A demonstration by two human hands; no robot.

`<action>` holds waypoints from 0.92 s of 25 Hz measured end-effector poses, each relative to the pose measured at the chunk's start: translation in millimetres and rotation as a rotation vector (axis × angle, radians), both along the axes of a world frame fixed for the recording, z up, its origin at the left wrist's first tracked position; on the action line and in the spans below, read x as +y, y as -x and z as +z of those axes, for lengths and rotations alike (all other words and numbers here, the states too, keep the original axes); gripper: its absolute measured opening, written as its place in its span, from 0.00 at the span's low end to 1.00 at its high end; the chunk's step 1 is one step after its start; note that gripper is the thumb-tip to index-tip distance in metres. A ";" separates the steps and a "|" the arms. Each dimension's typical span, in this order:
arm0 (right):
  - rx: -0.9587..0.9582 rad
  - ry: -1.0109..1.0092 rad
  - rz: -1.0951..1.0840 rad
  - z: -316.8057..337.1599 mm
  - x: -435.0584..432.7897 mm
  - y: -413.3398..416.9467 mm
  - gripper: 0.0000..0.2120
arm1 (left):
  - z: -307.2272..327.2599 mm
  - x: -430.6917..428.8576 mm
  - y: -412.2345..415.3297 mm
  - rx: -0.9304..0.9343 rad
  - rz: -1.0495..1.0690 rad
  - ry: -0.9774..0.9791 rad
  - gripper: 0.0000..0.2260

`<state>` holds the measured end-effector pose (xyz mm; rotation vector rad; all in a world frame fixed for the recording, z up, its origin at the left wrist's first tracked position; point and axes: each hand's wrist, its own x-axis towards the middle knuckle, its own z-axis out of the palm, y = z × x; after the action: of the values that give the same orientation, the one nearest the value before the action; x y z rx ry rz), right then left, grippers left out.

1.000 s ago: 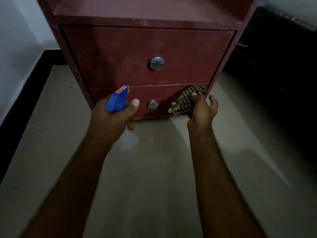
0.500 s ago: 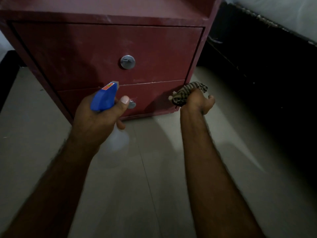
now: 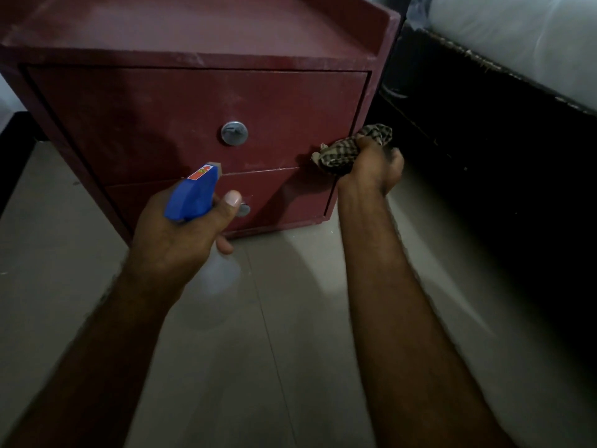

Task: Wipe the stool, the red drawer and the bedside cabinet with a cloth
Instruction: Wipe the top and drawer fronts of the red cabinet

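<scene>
The cloth (image 3: 353,147) is sitting bunched in the right hand (image 3: 371,171), whose fingers are clenching round it, at the right front edge of the red cabinet (image 3: 193,56), level with the seam between upper drawer (image 3: 145,124) and lower drawer (image 3: 290,198) (contact is hard to judge in this dim light). Nearer and left, the left hand (image 3: 174,244) is gripping a spray bottle (image 3: 192,197), its blue head pointing at the drawers. A bed (image 3: 517,43) is lying to the right.

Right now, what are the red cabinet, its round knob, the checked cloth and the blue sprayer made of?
Bedside cabinet: probably painted wood or board; matt red, scuffed pale at edges.
Upper knob: looks like metal, silvery and shiny.
Checked cloth: woven fabric, crumpled, with a frayed corner.
Spray bottle: blue plastic head; cloudy body, likely plastic.
</scene>
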<state>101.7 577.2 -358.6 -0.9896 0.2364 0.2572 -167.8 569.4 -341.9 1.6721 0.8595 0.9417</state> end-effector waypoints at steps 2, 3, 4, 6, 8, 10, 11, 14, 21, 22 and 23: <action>-0.063 -0.034 -0.011 14.4 2.5 -1.9 0.37 | 1.8 0.4 1.6 -0.007 0.000 0.008 0.05; -0.096 -0.040 -0.017 18.3 3.4 -3.8 0.37 | 2.4 0.9 2.4 -0.013 0.001 0.009 0.05; -0.122 -0.023 -0.018 19.5 3.6 -4.7 0.38 | 2.8 1.7 3.2 -0.016 0.008 0.007 0.05; -0.144 0.074 -0.010 14.4 1.7 -3.7 0.38 | 2.3 3.6 5.2 -0.012 0.026 0.005 0.05; -0.073 0.185 -0.004 0.1 -1.5 0.2 0.37 | 2.8 2.9 6.0 -0.004 0.029 0.000 0.05; 0.000 0.238 0.022 -10.0 -3.6 6.4 0.35 | 5.4 0.6 4.8 0.009 0.026 0.002 0.05; 0.012 0.242 0.028 -10.5 -3.1 8.1 0.35 | 6.8 -0.5 4.0 0.010 0.025 0.007 0.05; -0.036 0.177 0.002 7.8 3.1 9.2 0.37 | 11.0 -3.4 3.5 0.015 0.027 0.021 0.05; -0.181 0.082 -0.042 29.2 5.3 3.1 0.38 | 12.3 -3.5 1.6 0.029 0.038 0.044 0.04; -0.175 0.123 -0.049 21.5 4.6 4.9 0.38 | 12.9 -3.8 1.6 0.028 0.039 0.049 0.04; -0.170 0.164 -0.058 13.5 4.7 6.6 0.37 | 13.6 -3.9 1.9 0.028 0.039 0.053 0.04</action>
<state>95.2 581.9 -345.1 -1.1584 0.1317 0.1006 -169.8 565.6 -328.3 1.6312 0.9315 0.9165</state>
